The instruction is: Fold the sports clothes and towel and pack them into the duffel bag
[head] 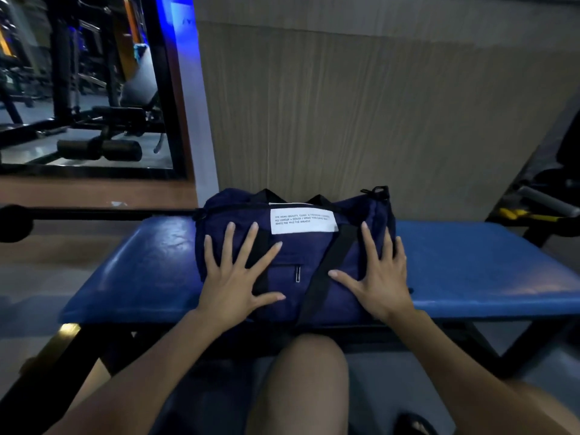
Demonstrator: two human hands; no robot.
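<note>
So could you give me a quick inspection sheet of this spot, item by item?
Surface: blue padded bench, bag on it.
Job's things: navy duffel bag, white text label; top zip state unclear; no clothes or towel seen.
Clutter: nothing seen.
Hands: left hand and right hand flat on the bag, fingers spread.
Cables: nothing seen.
Surroundings: wood-grain wall, mirror showing gym machines.

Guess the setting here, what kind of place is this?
Most likely a gym. The duffel bag lies on a blue padded bench, a weight machine with roller pads shows at the upper left, and more equipment stands at the right. Both hands rest flat on the bag.
</note>
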